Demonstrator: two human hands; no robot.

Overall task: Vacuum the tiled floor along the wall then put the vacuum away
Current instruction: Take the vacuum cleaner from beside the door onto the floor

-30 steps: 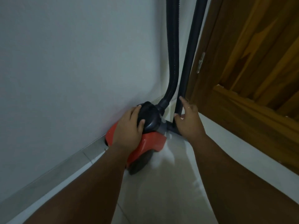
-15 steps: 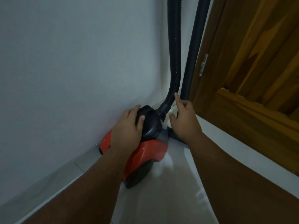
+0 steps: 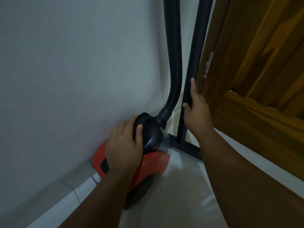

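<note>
Two hands | left hand (image 3: 122,149) grip closed over vacuum (image 3: 148,159) handle | right hand (image 3: 196,112) grip wrapped on wand (image 3: 195,51)

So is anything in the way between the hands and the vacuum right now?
Nothing visible: the left hand already rests on the vacuum, and the right hand is on its upright tube.

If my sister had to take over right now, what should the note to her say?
Left hand: grip shut on the round black handle of the red canister vacuum.
Right hand: grip shut on the straight black wand tube.
The vacuum sits against the white wall in the corner by the wooden door; ribbed black hose and tube stand upright, black floor nozzle on the pale tiles.
Done: vacuum apparently parked.
Left: let go.
</note>
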